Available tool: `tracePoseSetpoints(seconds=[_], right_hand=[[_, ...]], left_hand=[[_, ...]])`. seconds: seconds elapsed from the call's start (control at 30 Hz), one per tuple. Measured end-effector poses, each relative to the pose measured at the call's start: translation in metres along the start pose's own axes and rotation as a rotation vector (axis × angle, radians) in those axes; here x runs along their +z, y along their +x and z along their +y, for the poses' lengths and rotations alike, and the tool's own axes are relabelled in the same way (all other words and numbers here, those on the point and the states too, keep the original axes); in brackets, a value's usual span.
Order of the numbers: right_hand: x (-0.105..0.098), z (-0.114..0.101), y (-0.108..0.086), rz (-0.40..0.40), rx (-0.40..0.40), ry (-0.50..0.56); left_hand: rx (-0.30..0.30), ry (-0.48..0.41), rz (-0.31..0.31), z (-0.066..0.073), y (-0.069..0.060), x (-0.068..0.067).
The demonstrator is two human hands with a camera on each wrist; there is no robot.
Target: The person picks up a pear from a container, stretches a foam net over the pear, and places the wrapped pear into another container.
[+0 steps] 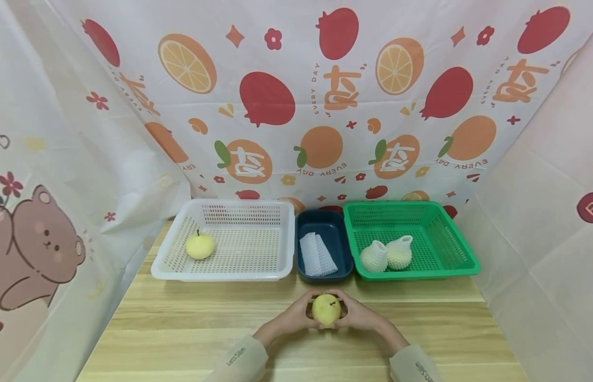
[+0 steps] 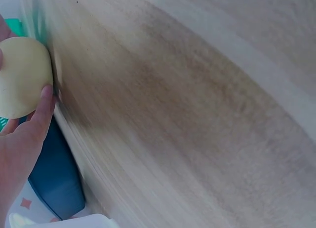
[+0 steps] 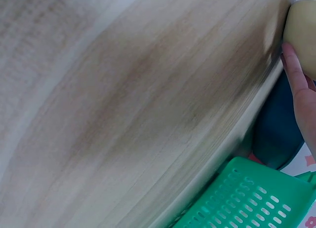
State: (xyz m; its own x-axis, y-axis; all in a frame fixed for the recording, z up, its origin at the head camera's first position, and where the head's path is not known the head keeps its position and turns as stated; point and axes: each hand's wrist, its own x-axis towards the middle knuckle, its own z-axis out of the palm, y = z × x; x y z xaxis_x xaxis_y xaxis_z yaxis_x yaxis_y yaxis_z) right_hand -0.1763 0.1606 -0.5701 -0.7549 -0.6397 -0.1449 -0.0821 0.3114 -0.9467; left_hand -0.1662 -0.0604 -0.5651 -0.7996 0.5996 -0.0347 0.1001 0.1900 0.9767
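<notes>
Between my two hands a yellow pear (image 1: pixel 326 310) is held low over the table's front half, its dark stem facing up. My left hand (image 1: pixel 298 314) grips it from the left and my right hand (image 1: pixel 356 313) from the right, thumbs on the near side. In the left wrist view, fingertips press on the pear (image 2: pixel 24 77). The right wrist view shows a finger along the pear (image 3: pixel 303 35), which the frame edge cuts off. Just beyond the hands, a dark blue box (image 1: pixel 344 252) holds white foam net sleeves (image 1: pixel 317 254).
A white basket (image 1: pixel 243 276) at back left holds one bare pear (image 1: pixel 199 246). At back right, a green basket (image 1: pixel 449 239) holds two pears in foam nets (image 1: pixel 398 253). Wooden table (image 1: pixel 181 329) lies before them; a printed cloth (image 1: pixel 296 63) hangs behind.
</notes>
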Motion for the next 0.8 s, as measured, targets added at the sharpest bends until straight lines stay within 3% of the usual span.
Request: tracePoseSetpoints(seconds=[0.17, 0.27, 0.4, 0.57, 0.67, 0.8], right_hand=[[0.0, 0.001, 0.0, -0.002, 0.011, 0.008], [0.001, 0.001, 0.0, 0.003, 0.026, 0.014], [0.001, -0.001, 0.0, 0.01, 0.034, 0.006], [0.002, -0.001, -0.001, 0.011, 0.021, -0.008], [0.002, -0.002, -0.001, 0.016, 0.022, -0.018], [0.002, -0.004, -0.002, 0.018, 0.031, -0.016]], left_hand=[[-0.016, -0.034, -0.026, -0.002, 0.0, -0.005], [-0.032, -0.045, 0.011, -0.003, 0.0, -0.012], [-0.054, -0.006, 0.195, -0.005, 0.002, -0.021], [-0.103, 0.139, 0.465, -0.007, 0.008, -0.023], [-0.113, 0.186, 0.556, -0.006, 0.013, -0.021], [-0.147, 0.127, 0.61, -0.005, 0.023, -0.019]])
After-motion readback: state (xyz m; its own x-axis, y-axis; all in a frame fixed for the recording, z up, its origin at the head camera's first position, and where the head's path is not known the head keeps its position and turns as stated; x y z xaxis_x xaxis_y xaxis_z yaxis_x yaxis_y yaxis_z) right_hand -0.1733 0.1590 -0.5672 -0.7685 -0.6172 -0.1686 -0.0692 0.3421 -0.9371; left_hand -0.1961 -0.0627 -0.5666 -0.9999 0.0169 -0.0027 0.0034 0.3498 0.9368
